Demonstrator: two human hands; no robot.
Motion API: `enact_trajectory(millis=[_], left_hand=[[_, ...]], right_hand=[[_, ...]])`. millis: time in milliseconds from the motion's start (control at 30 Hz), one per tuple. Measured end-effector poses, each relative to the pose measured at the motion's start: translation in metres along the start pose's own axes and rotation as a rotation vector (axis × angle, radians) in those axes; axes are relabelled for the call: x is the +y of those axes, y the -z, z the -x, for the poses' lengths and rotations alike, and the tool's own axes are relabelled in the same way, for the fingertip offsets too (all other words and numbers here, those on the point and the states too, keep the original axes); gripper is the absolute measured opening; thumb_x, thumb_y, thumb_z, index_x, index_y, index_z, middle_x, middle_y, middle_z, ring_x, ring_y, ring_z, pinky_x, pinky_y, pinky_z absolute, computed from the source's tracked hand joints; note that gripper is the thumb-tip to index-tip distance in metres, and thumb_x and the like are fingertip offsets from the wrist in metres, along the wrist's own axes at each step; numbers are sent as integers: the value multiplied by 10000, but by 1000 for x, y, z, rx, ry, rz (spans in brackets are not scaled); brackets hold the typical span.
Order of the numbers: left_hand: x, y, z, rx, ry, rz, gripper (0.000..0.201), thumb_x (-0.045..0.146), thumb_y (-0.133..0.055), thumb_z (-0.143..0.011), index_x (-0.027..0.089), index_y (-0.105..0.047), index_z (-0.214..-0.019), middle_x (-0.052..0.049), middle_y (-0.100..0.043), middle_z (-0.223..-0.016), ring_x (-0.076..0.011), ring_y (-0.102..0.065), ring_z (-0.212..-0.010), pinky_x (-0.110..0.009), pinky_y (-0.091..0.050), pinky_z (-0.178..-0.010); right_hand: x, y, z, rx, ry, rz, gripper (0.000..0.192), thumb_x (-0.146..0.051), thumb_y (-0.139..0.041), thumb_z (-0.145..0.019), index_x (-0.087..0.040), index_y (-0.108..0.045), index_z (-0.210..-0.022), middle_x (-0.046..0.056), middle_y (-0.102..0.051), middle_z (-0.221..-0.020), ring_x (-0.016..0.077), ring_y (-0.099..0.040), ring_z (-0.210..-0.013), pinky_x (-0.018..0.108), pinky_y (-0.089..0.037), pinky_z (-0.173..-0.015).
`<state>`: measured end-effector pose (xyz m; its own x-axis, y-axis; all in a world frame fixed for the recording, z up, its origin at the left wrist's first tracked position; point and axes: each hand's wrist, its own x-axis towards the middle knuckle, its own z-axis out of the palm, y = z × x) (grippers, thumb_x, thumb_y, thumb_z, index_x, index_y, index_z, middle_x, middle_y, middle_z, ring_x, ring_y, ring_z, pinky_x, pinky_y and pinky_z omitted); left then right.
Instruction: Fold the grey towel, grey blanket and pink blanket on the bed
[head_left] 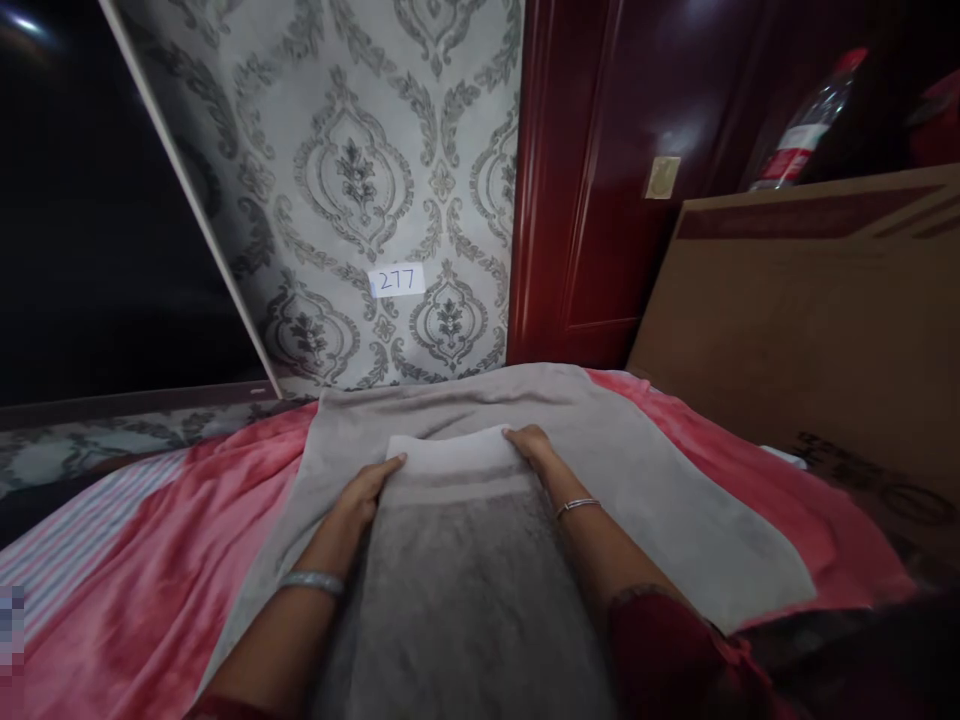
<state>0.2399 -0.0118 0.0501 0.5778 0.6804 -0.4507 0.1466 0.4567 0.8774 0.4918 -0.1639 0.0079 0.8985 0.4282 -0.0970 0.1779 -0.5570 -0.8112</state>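
A long grey towel point(472, 580) with a white band at its far end lies lengthwise in front of me. At its far left corner is my left hand point(366, 492), thumb on top and the fingers mostly hidden under the edge. My right hand point(532, 448) pinches the far right corner. Both hands are closed on the towel. Beneath it spreads a light grey blanket point(645, 480), slightly wrinkled at the far side.
A pink blanket point(255, 480) shows on both sides, with striped cloth point(90, 520) at left. A dark screen point(112, 220) stands at left. On the right are a cardboard box point(810, 330) and a plastic bottle point(802, 140). Patterned wall point(352, 180) closes the far side.
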Motion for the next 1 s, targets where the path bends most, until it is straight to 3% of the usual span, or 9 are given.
enact_trajectory(millis=[167,300,467,767,900,1000], left_hand=[[-20,-10,-24,117,-214,21,274,138,-754,-729,76,-729,-995,-86,-779,-778,-269,-739,-881,-320,-569,-806],[-35,-9,-29,127,-323,67,301,180,-713,-771,98,-725,-1061,-64,-790,-862,-242,-722,-989,-286,-549,-885],[-33,-6,-34,101,-269,128,331,195,-739,-752,74,-734,-1060,-102,-785,-814,-273,-743,-920,-353,-581,-870],[-27,-3,-35,80,-140,152,289,153,-641,-856,96,-721,-1127,-119,-793,-880,-232,-762,-821,-321,-610,-805],[-18,0,-35,69,-70,117,330,277,-634,-894,92,-707,-1157,-129,-792,-866,-243,-764,-791,-333,-620,-775],[-9,0,-40,49,-15,90,378,376,-634,-900,78,-718,-1116,-151,-786,-835,-259,-763,-755,-349,-621,-750]], right_hand=[[2,-18,19,114,13,114,286,-289,-597,-933,-99,-712,-1114,227,-705,-1134,302,-668,-1063,315,-458,-814],[8,-25,29,180,62,153,294,-281,-541,-979,-118,-661,-1192,199,-704,-1125,269,-655,-1064,300,-440,-835],[9,-25,26,215,90,185,295,-287,-518,-996,-111,-657,-1189,180,-712,-1109,249,-656,-1034,278,-425,-812],[6,-19,25,174,68,221,321,-310,-509,-1002,-103,-697,-1159,169,-721,-1138,235,-668,-1044,250,-432,-787],[-2,-8,21,103,29,218,397,-374,-465,-1024,-106,-759,-1024,169,-745,-1068,232,-695,-997,246,-451,-766],[-10,-1,13,60,-22,230,409,-420,-536,-988,-86,-772,-996,201,-745,-1048,264,-706,-997,262,-470,-768]])
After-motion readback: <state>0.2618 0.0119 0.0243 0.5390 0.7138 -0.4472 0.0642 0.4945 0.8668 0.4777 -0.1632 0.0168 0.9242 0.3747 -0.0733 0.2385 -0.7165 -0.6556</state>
